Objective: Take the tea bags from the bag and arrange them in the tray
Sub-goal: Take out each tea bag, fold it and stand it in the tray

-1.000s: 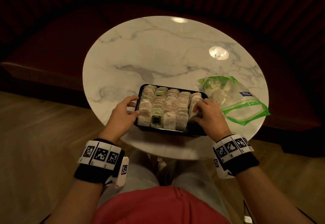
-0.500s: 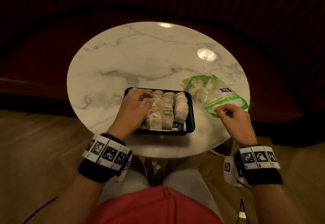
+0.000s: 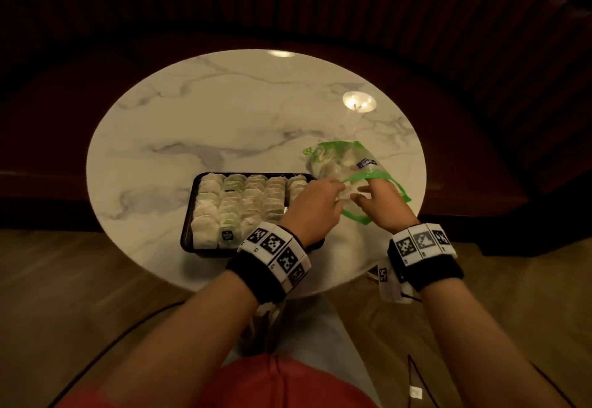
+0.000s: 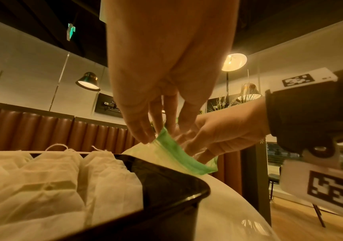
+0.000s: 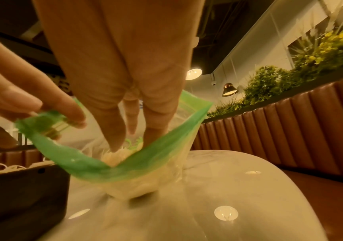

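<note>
A black tray (image 3: 187, 231) holds rows of several white tea bags (image 3: 243, 202) on the round marble table (image 3: 224, 109). Just right of it lies the clear zip bag (image 3: 346, 164) with a green rim (image 5: 145, 163). My left hand (image 3: 338, 189) reaches over the tray's right end and pinches the rim's near-left corner (image 4: 164, 138), holding the mouth wide. My right hand (image 5: 131, 140) is pushed into the mouth with straight fingers. Its fingertips (image 5: 116, 146) touch the tea bags (image 5: 123, 154) inside. No tea bag is visibly held.
The tray's right wall (image 4: 176, 187) stands close beside the bag. A padded brown bench (image 5: 290, 130) curves round the table's far side, with plants (image 5: 269, 81) above it. The table's near edge (image 3: 243, 282) is over my lap, and wooden floor (image 3: 80, 279) lies to the left.
My left hand left the tray and crossed right to pinch the bag's rim. My right hand went from beside the bag's mouth into it.
</note>
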Tool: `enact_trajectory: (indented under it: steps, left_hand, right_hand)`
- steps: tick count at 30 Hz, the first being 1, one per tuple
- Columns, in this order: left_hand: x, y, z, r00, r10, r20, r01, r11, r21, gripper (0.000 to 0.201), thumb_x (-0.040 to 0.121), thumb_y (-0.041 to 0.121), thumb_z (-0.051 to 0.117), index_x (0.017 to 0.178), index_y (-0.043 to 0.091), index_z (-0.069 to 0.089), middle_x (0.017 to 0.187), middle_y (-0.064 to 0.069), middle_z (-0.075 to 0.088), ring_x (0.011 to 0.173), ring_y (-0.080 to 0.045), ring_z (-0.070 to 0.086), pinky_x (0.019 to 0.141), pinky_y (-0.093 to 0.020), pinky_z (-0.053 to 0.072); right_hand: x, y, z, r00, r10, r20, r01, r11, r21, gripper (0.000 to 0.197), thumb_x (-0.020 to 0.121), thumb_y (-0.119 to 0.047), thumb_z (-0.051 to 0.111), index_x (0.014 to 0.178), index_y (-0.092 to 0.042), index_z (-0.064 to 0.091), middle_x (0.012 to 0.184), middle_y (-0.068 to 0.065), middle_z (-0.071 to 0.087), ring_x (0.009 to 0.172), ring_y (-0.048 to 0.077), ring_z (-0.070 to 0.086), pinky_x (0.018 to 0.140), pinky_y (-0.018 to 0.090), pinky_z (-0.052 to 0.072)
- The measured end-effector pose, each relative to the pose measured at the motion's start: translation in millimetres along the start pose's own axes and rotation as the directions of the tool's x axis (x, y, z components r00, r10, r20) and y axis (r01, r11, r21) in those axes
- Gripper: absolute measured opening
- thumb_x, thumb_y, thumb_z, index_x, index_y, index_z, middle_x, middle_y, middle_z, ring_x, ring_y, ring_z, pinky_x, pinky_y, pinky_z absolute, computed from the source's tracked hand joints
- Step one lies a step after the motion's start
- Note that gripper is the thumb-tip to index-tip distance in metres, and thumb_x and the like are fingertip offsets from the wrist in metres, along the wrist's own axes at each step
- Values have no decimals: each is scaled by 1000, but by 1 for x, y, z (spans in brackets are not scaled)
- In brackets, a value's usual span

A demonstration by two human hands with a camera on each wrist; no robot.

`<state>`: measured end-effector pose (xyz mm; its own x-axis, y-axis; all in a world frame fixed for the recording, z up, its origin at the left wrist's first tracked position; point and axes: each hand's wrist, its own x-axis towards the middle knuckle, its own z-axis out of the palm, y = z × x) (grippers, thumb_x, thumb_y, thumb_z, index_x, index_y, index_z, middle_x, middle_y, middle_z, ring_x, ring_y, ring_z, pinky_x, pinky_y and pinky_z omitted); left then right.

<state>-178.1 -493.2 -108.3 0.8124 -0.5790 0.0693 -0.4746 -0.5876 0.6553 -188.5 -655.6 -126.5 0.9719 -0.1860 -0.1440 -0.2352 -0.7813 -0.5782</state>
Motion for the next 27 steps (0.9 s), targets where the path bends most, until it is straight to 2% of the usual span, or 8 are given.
enact_trajectory:
  steps: [4,7,12,15,20,23,25,27]
  left_hand:
    - [5,0,0,997,13,-72,-10,999,49,29,95,2,51,120,1,65,126,-13,61,112,-33,56,95,-41,43]
    - [5,2,2,997,50,-62,-48,998,45,40,91,-5,51,128,5,62,130,-12,60,113,-34,55,97,-39,41]
    - [6,-3,4,996,59,-66,-55,996,64,45,85,-13,48,124,4,65,128,-10,62,112,-34,55,98,-36,38]
    - [5,-5,2,996,55,-74,-50,997,66,44,84,-14,49,121,2,67,128,-10,64,112,-33,57,98,-36,38]
    - [6,-10,0,996,26,-81,-24,999,27,43,83,-13,51,120,1,67,129,-11,64,117,-31,57,101,-32,36]
    - [5,-10,0,997,21,-79,-21,1000,3,42,83,-12,54,120,2,68,128,-10,64,117,-29,57,102,-29,35]
    - [6,-10,1,997,26,-74,-26,1000,0,42,83,-10,54,120,4,68,129,-9,64,118,-29,58,104,-32,37]
    - [6,-10,2,998,27,-53,-26,1000,10,42,84,-9,54,121,5,68,130,-9,64,119,-29,58,106,-41,39]
  right_hand:
    - [26,-9,-6,987,142,70,-122,965,-233,40,100,-19,48,135,0,47,135,20,53,123,32,51,97,31,37]
    - [46,-21,-6,983,134,129,-69,906,-417,42,104,-26,37,139,-4,42,144,16,45,132,29,42,108,32,29]
    - [79,-7,19,934,187,305,-39,901,-433,49,105,-26,36,147,-3,27,154,15,31,142,26,29,116,33,18]
    - [83,2,22,963,73,258,46,902,-430,57,98,-44,45,148,-20,31,150,7,37,138,25,34,115,35,24]
    - [80,-6,20,986,22,164,67,851,-521,57,100,-41,42,149,-16,29,158,9,25,145,26,22,118,36,17]
    - [72,-7,19,963,95,253,52,854,-517,51,102,-29,40,148,-8,31,153,15,31,142,31,29,115,39,22]
    - [71,-9,20,992,-35,119,93,846,-526,50,98,-34,40,143,-12,37,146,14,41,134,33,38,112,42,31]
    - [70,-12,25,990,-93,104,136,813,-566,52,99,-38,35,146,-16,33,149,11,39,136,30,36,115,41,27]
